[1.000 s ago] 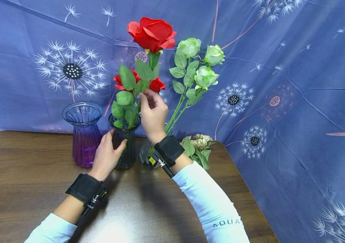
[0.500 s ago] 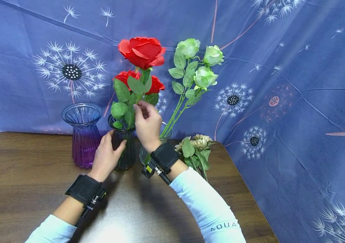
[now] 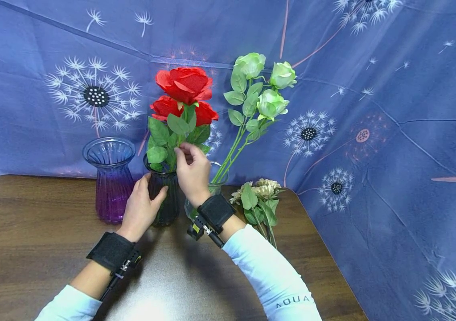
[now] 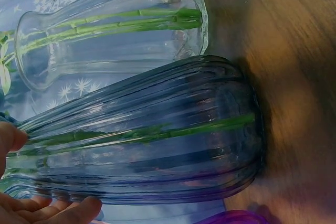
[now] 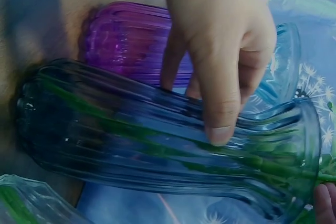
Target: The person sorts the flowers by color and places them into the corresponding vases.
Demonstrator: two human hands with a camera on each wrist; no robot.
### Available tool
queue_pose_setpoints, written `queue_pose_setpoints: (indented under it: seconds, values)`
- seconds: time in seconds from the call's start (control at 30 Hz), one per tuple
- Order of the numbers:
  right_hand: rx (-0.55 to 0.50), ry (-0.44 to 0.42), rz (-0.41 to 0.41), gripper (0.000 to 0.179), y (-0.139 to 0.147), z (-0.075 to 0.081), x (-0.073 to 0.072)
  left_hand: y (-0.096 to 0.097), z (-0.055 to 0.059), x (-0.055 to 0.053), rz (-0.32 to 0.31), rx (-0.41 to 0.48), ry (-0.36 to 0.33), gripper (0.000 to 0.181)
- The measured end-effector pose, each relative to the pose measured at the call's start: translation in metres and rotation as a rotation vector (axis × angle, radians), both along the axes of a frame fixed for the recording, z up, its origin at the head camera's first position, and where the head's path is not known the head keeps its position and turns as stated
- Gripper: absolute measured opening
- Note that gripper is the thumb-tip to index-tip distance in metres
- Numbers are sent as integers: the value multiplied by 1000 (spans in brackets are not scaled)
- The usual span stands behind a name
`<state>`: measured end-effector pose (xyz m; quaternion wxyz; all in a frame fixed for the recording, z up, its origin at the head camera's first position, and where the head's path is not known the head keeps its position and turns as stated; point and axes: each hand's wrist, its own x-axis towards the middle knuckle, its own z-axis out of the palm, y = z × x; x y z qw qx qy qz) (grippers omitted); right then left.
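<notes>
In the head view my left hand (image 3: 140, 206) holds the dark ribbed glass vase (image 3: 169, 198), thumb on one side and fingers on the other. My right hand (image 3: 194, 173) pinches the stem of a red artificial rose (image 3: 185, 85) just above the vase's rim. Its bloom stands in front of two more red roses (image 3: 205, 113). The left wrist view shows green stems inside the dark vase (image 4: 210, 156), one reaching its base. At the edge of the right wrist view, a fingertip of my right hand (image 5: 325, 203) is by the stem at the vase mouth.
A blue-to-purple vase (image 3: 112, 191) stands at the left. On the right, a clear glass vase (image 4: 115, 45) bears pale green roses (image 3: 272, 104). Beige flowers (image 3: 267, 188) lie on the wooden table (image 3: 31, 232) further right. A blue dandelion-print cloth (image 3: 332, 53) hangs behind.
My right hand has moved down and slightly left, lowering the front red rose deeper into the dark vase. The left hand has stayed on the vase.
</notes>
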<state>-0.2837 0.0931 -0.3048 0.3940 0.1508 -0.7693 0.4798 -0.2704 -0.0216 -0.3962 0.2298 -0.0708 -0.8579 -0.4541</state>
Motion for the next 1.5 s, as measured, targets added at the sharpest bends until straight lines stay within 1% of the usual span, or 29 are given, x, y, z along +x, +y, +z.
queue_pose_setpoints:
  seconds: [0.13, 0.3, 0.6, 0.83, 0.93, 1.07, 1.3, 1.5]
  values:
    - [33, -36, -20, 14, 1, -3, -1, 0, 1, -1, -2, 0, 5, 59]
    - [56, -72, -15, 14, 3, -1, -1, 1, 2, -2, -9, 7, 8, 59]
    - [36, -175, -8, 16, 3, 5, -2, 0, 2, -3, -3, 1, 22, 59]
    - [-10, -214, 13, 15, 3, 6, -2, 0, 1, -2, -2, 5, 17, 58]
    - [-6, -217, 8, 14, 4, 4, -1, 0, 0, -2, -4, 5, 18, 58]
    - [28, -219, -23, 13, 6, 0, 1, 0, 0, -1, -4, 5, 9, 58]
    - [20, -274, -55, 13, 6, -6, 1, 0, 0, -1, -7, 11, 8, 58]
    - [28, -298, -65, 12, 4, -11, 0, 0, -1, -1, -5, 8, 18, 58]
